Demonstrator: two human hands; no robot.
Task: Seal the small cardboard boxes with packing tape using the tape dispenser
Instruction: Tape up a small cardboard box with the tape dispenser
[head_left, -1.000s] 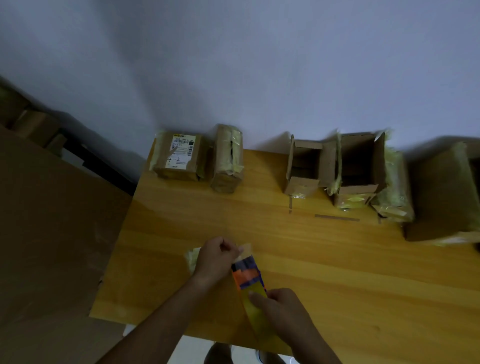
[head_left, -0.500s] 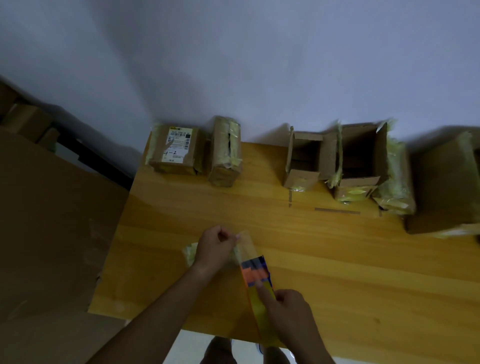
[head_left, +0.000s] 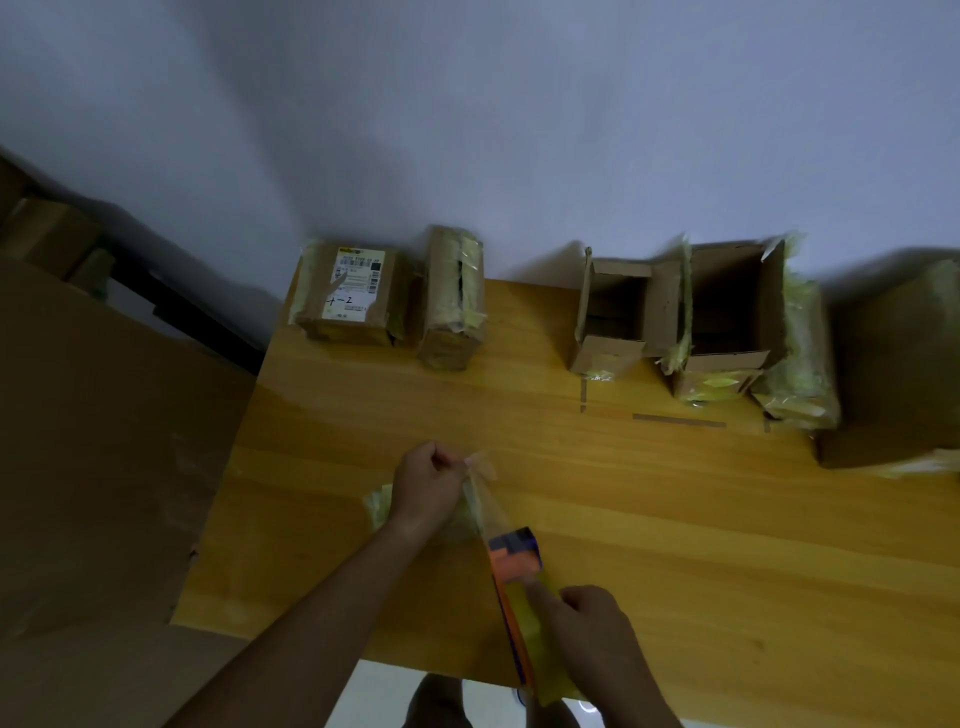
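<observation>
Wooden table. Back row, left to right: two taped boxes, labelled box and narrow box; two open boxes; one tape-wrapped box; one large box at edge. Near edge: left hand pinches tape strip end; right hand grips tape dispenser, forefinger extended along it.
</observation>
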